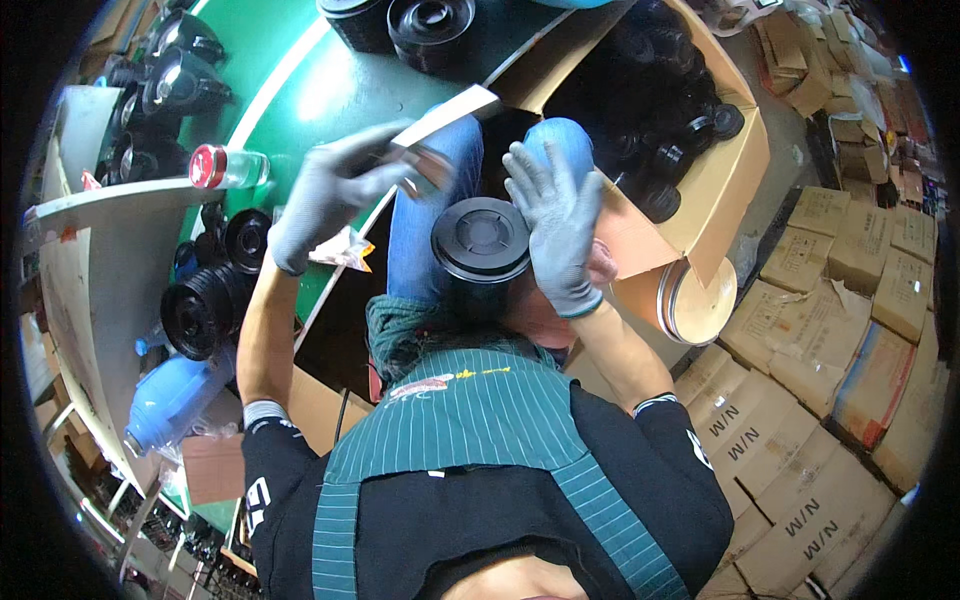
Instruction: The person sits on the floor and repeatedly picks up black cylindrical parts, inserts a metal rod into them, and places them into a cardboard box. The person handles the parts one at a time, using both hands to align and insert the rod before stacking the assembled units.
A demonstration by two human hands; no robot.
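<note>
A round black plastic part (482, 240) with a ribbed centre rests at my lap, between my knees. My right hand (556, 225), in a grey glove, is open beside its right edge, fingers stretched out and slightly apart. Up and to the left, my left hand (335, 190), also gloved in grey, is closed around a flat, pale-edged piece (445, 117) with a shiny brownish side. Its exact kind cannot be made out. The piece is held above my left knee, apart from the black part.
An open cardboard box (740, 185) of black round parts stands at the far right. More black parts (430, 30) sit on the green table (350, 85). A red-lidded clear jar (230, 167) lies left, above a blue bottle (175, 400). Stacked cartons (790, 450) fill the right.
</note>
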